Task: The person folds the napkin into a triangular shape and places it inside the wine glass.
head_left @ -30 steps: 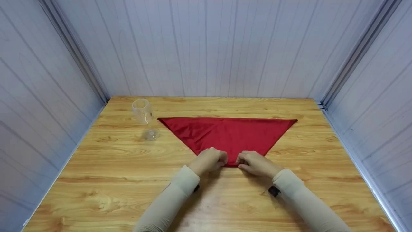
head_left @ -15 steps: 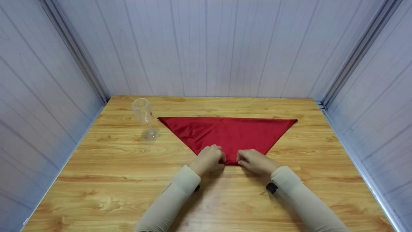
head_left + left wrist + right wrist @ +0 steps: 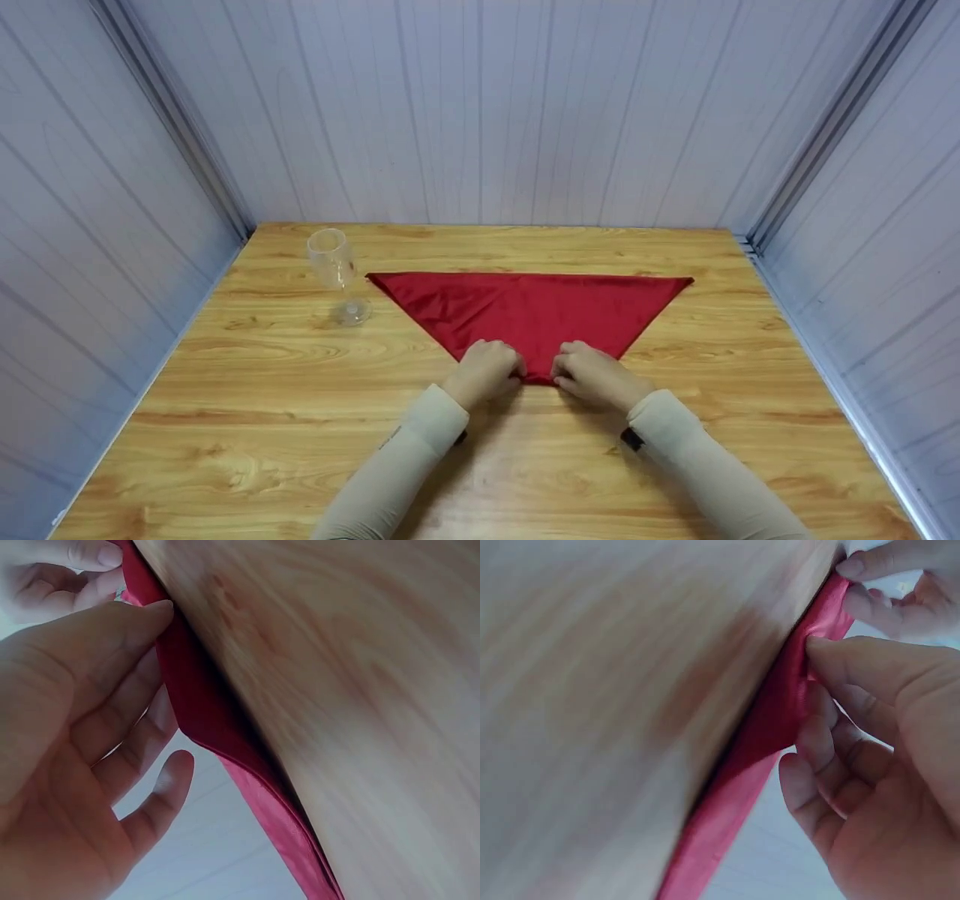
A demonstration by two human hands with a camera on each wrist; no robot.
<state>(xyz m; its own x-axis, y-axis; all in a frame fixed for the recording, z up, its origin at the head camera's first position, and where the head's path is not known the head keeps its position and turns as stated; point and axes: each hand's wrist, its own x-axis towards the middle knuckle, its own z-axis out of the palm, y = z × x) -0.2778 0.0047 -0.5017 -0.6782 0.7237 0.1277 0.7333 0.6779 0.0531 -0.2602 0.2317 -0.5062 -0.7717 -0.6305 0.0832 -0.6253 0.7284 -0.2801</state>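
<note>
Two hands meet at the near point of a red napkin (image 3: 529, 311) that lies flat on a wooden table (image 3: 247, 450), folded into a triangle with its long edge on the far side and its tip toward the person. The left hand (image 3: 486, 371) sits on the left of that tip and the right hand (image 3: 594, 375) on the right, close together with only a narrow strip of red cloth between them. In the left wrist view the left thumb lies along the folded edge of the napkin (image 3: 217, 727) with the fingers (image 3: 161, 795) loosely bent behind the cloth, pinching it. In the right wrist view the right thumb presses onto the napkin (image 3: 772, 735) and the fingers (image 3: 821, 765) curl up against its other face, so this hand pinches the edge too. Both sleeves are pale beige. A clear stemmed glass (image 3: 335, 274) stands upright toward the far left of the table, just beside the napkin's far left corner but apart from it. Pale panelled walls (image 3: 480, 112) close in the table on three sides.
</note>
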